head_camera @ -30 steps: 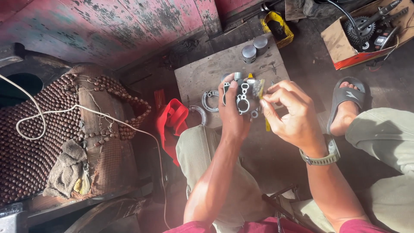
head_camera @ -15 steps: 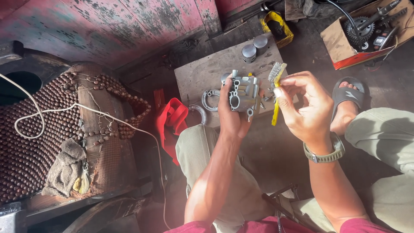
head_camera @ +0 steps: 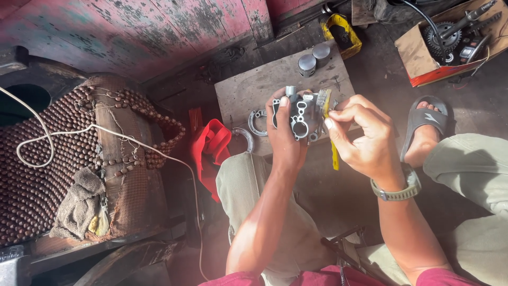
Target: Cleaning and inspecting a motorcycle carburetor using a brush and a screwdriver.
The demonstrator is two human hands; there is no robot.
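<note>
**Brush worked against a small metal engine part held over the knees**

Nearest the camera, the person sits low with knees apart, both forearms reaching forward. The left hand (head_camera: 286, 143) has its fingers wrapped around a grey metal engine part (head_camera: 299, 114), a cast block with several round openings, held upright in the air just above the wooden surface (head_camera: 248, 87). The right hand (head_camera: 365, 140), a watch (head_camera: 397, 188) on its wrist, has its fingers pinched narrow on a yellow-handled brush (head_camera: 330, 135), whose bristle end sits against the right edge of the part while the handle hangs downward.

By the look of it, the step in hand is cleaning the part's edge and passages. The next move likely calls for a steady left grip and short strokes, turning the part to bring another face to the bristles.

Just past the hands, curved metal pieces (head_camera: 257, 121) lie on the surface near its left edge, beside a red cloth (head_camera: 211, 148) draped off to the left. Further back on the surface stand two small round metal caps (head_camera: 315, 58). A sandalled foot (head_camera: 423, 132) rests on the floor at right. Farther off sit a yellow object (head_camera: 341, 32) and a cardboard box (head_camera: 418, 53) holding a gear and other parts; a beaded seat cover (head_camera: 47, 175) lies far left.
</note>
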